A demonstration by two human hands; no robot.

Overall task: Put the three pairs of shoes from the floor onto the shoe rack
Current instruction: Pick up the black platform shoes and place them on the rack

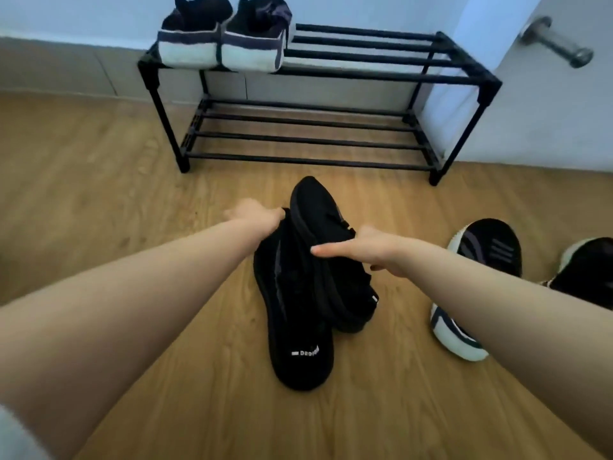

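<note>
One dark pair with white soles (220,49) is already sitting at the left end of the shoe rack's (365,74) top tier, leaving the rest of that tier and the lower tier bare. In the middle of the wooden floor (99,194), the all-black pair is being gathered. The left hand (257,214) is curling its fingers over the toe end of the left black shoe (295,310), which is lying flat; how firmly it is gripping cannot be told. The right hand (368,250) is closing on the right black shoe (331,247), fingers across its upper and thumb hidden, with the shoe tilting and leaning on its mate. At the far right, the striped white-soled pair (481,267) is waiting on the floor.

The risk looks greatest with the tilted shoe: it is overlapping the other, so lifting both together may be dragging one loose, and a shoe set carelessly across the rack's bars could be slipping between them.
</note>
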